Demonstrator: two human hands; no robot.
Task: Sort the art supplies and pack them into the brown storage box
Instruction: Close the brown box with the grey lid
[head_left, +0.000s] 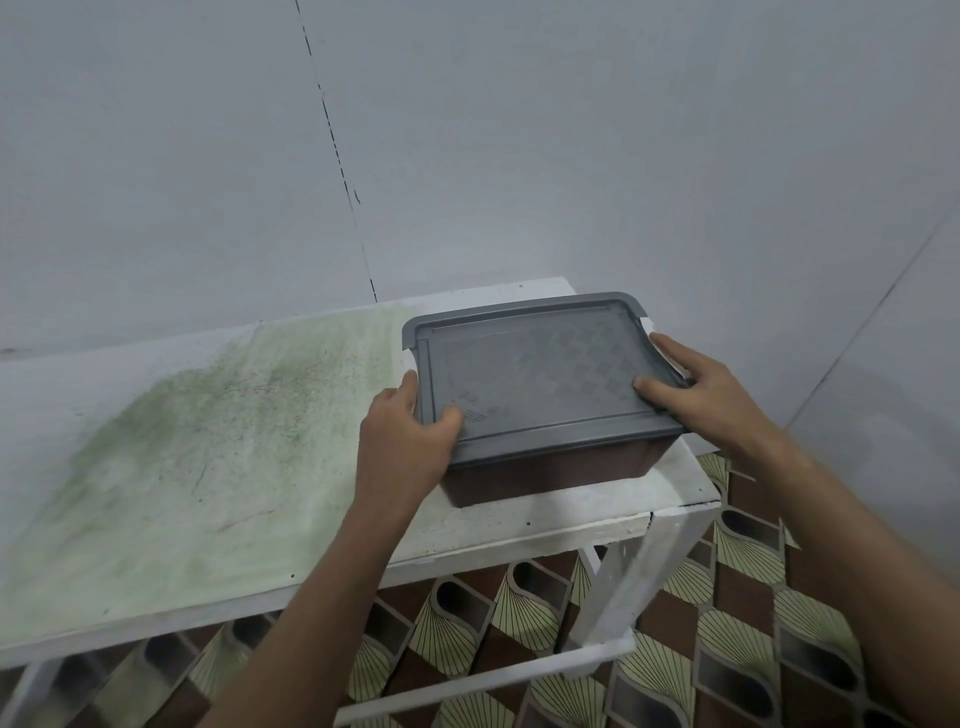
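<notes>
I have the brown storage box (545, 480) sitting at the right end of the white counter (208, 467), close to its front edge, with the grey lid (540, 374) on it. My left hand (402, 441) grips the lid's near-left corner, thumb curled on top and fingers wrapped down the side; my right hand (698, 387) holds the right edge, thumb pressed on the lid and fingers curled along the rim by the white clip (649, 325). I judge the box to be stiff moulded plastic, light for its size unless full, which I cannot tell with the lid on. The lid looks smooth and a little slippery, so the firmer hold is under its overhanging rim on two opposite sides, lifting level. No art supplies show on the counter, only green staining
</notes>
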